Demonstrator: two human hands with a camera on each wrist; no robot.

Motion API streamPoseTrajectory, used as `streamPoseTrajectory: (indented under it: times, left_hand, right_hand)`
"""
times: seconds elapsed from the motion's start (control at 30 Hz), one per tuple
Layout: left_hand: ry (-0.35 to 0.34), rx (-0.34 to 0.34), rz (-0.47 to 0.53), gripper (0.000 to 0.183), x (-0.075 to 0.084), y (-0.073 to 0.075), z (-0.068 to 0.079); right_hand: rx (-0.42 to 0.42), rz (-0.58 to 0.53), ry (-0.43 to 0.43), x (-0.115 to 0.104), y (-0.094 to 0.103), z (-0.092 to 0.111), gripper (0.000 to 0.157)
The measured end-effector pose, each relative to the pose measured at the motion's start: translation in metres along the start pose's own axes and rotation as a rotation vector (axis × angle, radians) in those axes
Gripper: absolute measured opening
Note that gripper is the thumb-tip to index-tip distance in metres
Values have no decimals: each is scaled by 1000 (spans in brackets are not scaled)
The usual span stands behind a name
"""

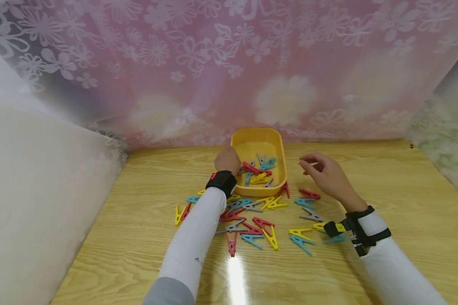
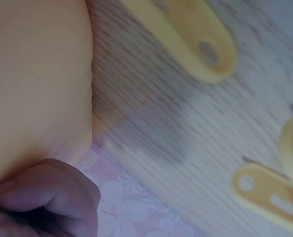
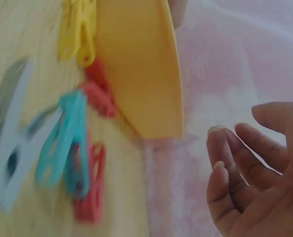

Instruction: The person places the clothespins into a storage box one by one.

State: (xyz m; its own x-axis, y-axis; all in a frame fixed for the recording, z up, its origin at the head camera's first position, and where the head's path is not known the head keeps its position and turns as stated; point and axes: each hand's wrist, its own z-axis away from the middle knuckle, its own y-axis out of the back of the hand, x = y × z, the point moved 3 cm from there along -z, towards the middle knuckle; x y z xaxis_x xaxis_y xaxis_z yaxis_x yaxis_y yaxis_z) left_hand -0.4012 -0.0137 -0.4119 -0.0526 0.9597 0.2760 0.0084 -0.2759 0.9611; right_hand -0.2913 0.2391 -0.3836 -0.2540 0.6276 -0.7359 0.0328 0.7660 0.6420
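At the back of the table stands a yellow plastic bin [image 1: 258, 190] with several clothespins [image 1: 257, 169] in it, red, blue, grey and yellow. My left hand [image 1: 227, 160] is at the bin's left rim. Its fingers [image 2: 53, 192] are curled in the left wrist view, with a sliver of yellow between them, and they grip the rim. To the right of the bin my right hand [image 1: 324, 173] hangs above the table, fingers loosely bent and holding nothing. In the right wrist view its fingertips [image 3: 218, 129] are apart from the bin's wall [image 3: 136, 64].
Many loose clothespins lie in front of the bin, such as a pink one [image 1: 232, 245] and a blue one [image 1: 301, 244]. A red clothespin [image 1: 310, 194] lies right of the bin. The wooden table [image 1: 145, 182] meets a pink flowered curtain [image 1: 198, 97] behind.
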Motion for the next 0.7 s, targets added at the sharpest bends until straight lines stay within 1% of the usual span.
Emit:
streamPoseTrajectory:
  times: [0.2,0.33,0.5,0.7]
  left_hand:
    - [5,-10,-12,23,-2,-2,0]
    - [24,-19,-7,24,-3,0,0]
    - [31,-13,-7,25,-3,2,0]
    - [23,-12,14,23,3,2,0]
  right_hand:
    - [-78,69,-28,20,14,20,40]
    - [-158,123,-36,24,17,31,40]
    - [-241,150,-3,23,18,44,36]
    - [-276,154,55,28,21,64,26]
